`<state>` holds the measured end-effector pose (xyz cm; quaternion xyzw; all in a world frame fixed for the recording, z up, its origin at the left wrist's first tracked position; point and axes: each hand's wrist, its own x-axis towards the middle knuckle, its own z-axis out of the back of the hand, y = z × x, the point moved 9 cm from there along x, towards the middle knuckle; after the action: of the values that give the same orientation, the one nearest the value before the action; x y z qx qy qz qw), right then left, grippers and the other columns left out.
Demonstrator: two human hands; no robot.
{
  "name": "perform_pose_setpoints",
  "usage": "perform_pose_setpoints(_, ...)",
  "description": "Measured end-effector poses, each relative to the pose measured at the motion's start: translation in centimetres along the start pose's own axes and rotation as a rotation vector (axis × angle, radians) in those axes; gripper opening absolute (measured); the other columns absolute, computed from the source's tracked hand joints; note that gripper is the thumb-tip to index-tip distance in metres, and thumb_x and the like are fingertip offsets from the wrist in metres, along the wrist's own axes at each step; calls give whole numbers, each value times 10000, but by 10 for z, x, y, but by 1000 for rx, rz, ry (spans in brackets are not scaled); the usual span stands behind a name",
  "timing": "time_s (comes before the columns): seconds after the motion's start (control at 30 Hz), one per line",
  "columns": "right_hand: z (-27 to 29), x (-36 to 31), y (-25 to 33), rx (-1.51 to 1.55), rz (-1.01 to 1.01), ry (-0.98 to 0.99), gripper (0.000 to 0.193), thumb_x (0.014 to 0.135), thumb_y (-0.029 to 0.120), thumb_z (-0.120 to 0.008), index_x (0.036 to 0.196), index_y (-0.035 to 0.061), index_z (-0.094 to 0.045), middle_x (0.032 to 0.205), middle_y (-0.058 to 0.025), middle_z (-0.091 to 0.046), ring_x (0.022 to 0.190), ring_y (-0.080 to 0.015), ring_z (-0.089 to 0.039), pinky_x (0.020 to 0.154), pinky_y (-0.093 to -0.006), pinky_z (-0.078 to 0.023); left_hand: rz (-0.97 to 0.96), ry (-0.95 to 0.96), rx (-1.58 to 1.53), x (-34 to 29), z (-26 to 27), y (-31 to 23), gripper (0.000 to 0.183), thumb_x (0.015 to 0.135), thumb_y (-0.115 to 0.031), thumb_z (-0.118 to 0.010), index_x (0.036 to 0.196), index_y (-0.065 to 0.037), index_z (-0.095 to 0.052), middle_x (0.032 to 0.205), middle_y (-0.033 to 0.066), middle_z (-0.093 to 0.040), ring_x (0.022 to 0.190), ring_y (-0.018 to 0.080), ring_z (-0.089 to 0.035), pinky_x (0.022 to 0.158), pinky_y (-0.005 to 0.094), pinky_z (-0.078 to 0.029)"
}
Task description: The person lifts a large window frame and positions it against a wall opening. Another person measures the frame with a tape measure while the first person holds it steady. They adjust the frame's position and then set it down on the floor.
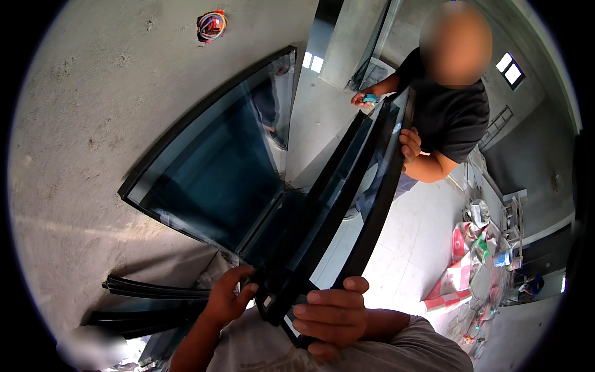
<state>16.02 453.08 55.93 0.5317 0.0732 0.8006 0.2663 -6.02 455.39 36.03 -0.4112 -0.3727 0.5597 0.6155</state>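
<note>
Several black-framed glass panels stand on edge in front of me, running away toward a co-worker. My right hand [331, 316] is closed round the near end of the rightmost glass panel [372, 229], which tilts apart from the others. My left hand [230, 296], thumb and fingers bent, grips the near corner of a neighbouring black-framed glass panel [338, 211]. At the far end, the co-worker's hand [409, 144] holds the rightmost panel, while their other hand [359, 99] has a small blue object in it. The lower edges of the panels are partly hidden.
A large dark glass pane [217, 155] leans on the bare grey wall [87, 124] to my left. Black frame strips [155, 290] lie near my left arm. Wires stick out of a wall box [212, 26]. Red-and-white sheeting [455, 266] and debris lie on the right.
</note>
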Motion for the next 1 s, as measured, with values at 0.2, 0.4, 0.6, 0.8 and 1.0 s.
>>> perform_pose_setpoints(0.2, -17, 8, 1, -17, -17, 7, 437, 1085, 417, -478, 963, 168, -815, 1054, -6, -816, 1161, -187, -706, 1212, -458, -303, 33, -45, 17, 0, 18, 3, 404, 971, -255, -781, 1286, -21, -689, 1167, 204, -734, 1044, 343, -733, 901, 406, -567)
perform_pose_setpoints(0.4, -31, 16, 0, -63, 3, 100, 415, 1071, 452, -498, 920, 185, -776, 1011, 3, -793, 1102, -199, -684, 1195, -459, -320, 22, -108, 12, 5, 34, 18, 388, 974, -291, -786, 1264, -41, -719, 1175, 180, -746, 1039, 339, -736, 886, 412, -572)
perform_pose_setpoints(0.6, -35, 19, 0, -78, 35, 164, 423, 1071, 471, -488, 907, 185, -753, 1009, 2, -763, 1140, -205, -652, 1212, -463, -312, 68, -216, 40, 5, 52, 25, 361, 979, -333, -787, 1210, -59, -744, 1103, 173, -751, 992, 335, -737, 853, 408, -575)
perform_pose_setpoints(0.8, -40, 19, -1, -87, 35, 175, 427, 1077, 495, -469, 979, 187, -748, 1056, 1, -761, 1190, -203, -639, 1240, -474, -286, 156, -345, 40, 10, 75, 31, 225, 999, -160, -756, 1167, -14, -721, 1035, 156, -781, 987, 245, -770, 918, 375, -584)
perform_pose_setpoints(1.0, -47, 20, -1, -91, 56, 189, 427, 1082, 489, -461, 1012, 187, -755, 1082, -5, -765, 1225, -201, -631, 1248, -478, -265, 104, -590, 43, 7, 99, 41, 229, 991, -211, -781, 1050, -7, -696, 930, 170, -784, 902, 311, -792, 842, 391, -610)
